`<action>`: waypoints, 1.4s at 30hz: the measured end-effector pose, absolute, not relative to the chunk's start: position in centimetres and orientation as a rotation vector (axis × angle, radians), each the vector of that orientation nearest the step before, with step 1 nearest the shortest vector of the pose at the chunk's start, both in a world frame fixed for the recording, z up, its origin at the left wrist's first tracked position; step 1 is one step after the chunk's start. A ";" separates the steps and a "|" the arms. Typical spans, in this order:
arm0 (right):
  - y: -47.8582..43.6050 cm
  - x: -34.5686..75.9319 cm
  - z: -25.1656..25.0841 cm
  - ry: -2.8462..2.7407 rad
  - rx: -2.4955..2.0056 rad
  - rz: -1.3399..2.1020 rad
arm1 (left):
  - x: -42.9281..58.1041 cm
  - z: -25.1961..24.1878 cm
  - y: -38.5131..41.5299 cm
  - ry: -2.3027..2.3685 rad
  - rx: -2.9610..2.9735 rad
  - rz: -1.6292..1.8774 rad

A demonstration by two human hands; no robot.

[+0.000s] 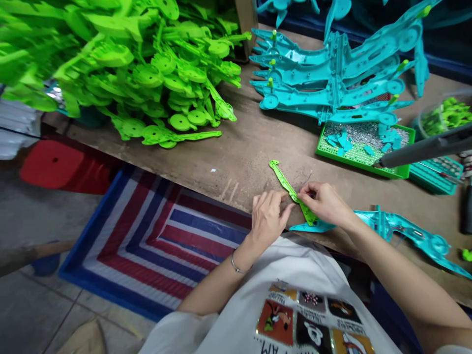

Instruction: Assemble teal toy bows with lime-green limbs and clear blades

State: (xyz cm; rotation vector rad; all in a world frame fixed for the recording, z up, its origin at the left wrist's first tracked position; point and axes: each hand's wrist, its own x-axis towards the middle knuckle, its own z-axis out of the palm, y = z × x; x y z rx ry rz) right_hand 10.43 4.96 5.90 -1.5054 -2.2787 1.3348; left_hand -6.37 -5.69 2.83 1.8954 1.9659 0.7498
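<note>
A thin green plastic strip (291, 191), lying on the worktop (236, 157) across a teal moulded part (313, 227), is pinched in the grip of both the left hand (267, 219) and right hand (324, 202), and is judged light, slightly springy and best held by its edges near mid-length.

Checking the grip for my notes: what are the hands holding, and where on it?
Both hands, left and right, pinch a green plastic strip near its lower end, over a teal part.
</note>
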 end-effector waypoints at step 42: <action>5.2 10.5 4.8 -2.115 -1.536 1.452 | -3.9 1.3 -3.8 1.247 0.425 1.321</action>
